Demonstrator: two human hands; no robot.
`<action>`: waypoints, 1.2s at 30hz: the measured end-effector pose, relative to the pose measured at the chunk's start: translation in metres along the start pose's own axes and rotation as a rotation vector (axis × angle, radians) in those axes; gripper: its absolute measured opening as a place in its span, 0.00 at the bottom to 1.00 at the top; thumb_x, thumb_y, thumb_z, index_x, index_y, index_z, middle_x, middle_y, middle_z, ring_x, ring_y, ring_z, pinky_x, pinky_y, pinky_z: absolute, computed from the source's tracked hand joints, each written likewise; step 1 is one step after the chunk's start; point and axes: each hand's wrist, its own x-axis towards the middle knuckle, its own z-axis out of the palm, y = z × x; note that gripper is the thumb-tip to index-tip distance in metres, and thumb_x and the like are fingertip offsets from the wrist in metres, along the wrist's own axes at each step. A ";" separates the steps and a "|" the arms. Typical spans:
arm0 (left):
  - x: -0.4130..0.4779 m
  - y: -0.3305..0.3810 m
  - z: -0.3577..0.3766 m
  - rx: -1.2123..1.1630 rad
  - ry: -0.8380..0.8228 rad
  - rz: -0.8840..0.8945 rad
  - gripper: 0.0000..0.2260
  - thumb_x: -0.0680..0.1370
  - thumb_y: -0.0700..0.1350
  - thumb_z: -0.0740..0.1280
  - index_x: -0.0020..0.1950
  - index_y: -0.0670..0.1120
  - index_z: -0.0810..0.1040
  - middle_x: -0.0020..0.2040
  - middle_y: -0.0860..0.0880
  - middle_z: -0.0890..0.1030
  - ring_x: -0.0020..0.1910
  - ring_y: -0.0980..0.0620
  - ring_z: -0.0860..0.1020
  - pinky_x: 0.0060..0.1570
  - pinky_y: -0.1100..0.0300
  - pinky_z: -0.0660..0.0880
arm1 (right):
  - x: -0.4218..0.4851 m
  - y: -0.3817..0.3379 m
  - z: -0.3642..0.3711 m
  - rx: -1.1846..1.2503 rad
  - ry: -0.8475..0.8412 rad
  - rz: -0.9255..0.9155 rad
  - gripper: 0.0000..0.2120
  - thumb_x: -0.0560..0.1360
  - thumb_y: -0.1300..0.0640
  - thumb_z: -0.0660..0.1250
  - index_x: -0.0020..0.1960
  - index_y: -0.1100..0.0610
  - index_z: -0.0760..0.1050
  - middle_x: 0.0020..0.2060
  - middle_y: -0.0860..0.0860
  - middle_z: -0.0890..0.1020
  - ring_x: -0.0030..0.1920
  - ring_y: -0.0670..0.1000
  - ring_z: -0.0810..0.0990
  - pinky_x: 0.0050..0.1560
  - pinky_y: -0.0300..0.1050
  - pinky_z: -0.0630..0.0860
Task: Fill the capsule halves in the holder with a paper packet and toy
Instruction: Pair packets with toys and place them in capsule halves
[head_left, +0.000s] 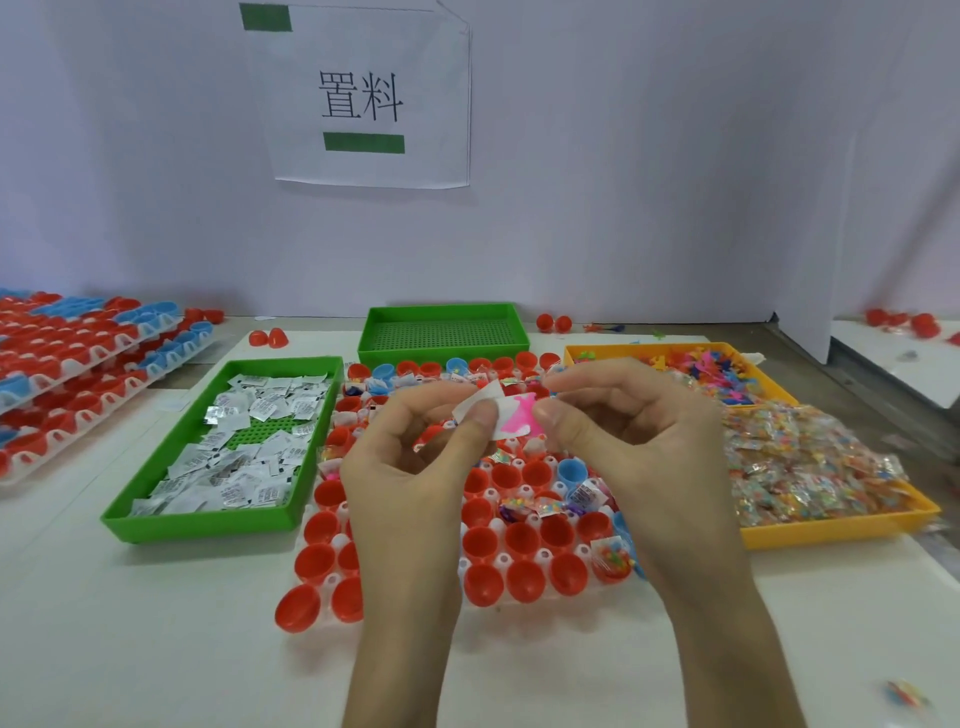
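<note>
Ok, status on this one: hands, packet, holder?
Left hand pinches paper packet, right hand pinches pink toy, above holder. Most front cups empty. Nothing in the way.

A paper sign on the wall reads "置料".

Hands: two; left hand; right hand
Held between the fingers: one paper packet; one pink toy
Holder on the worktop: one
Blue capsule halves in it: at least three; red capsule halves too many to count, some hidden
Stacked holders: several; exact number unclear
Green trays: two; near green tray; far green tray
Yellow tray: at least one; a second cannot be told
Loose red pairs: two; left pair; right pair
Wall sign: one; green tape strips: two
</note>
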 end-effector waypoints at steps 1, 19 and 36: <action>0.000 0.000 0.000 -0.012 -0.006 -0.013 0.05 0.68 0.45 0.76 0.43 0.48 0.85 0.39 0.49 0.85 0.37 0.53 0.83 0.39 0.65 0.79 | 0.000 0.001 0.001 0.014 0.007 0.011 0.09 0.66 0.52 0.76 0.44 0.53 0.84 0.37 0.50 0.86 0.38 0.47 0.85 0.40 0.35 0.79; 0.032 -0.012 -0.079 0.403 0.386 0.196 0.10 0.75 0.41 0.74 0.45 0.57 0.84 0.45 0.52 0.86 0.45 0.55 0.83 0.43 0.71 0.76 | -0.002 0.011 0.003 0.048 0.071 0.062 0.06 0.72 0.63 0.75 0.45 0.53 0.83 0.37 0.50 0.86 0.36 0.50 0.85 0.39 0.36 0.79; -0.006 -0.020 -0.005 0.031 -0.189 -0.144 0.08 0.71 0.49 0.73 0.47 0.50 0.87 0.42 0.45 0.86 0.42 0.50 0.85 0.44 0.63 0.80 | -0.001 0.025 0.006 -0.070 -0.056 0.031 0.07 0.73 0.67 0.73 0.47 0.57 0.83 0.40 0.48 0.86 0.43 0.46 0.86 0.44 0.35 0.79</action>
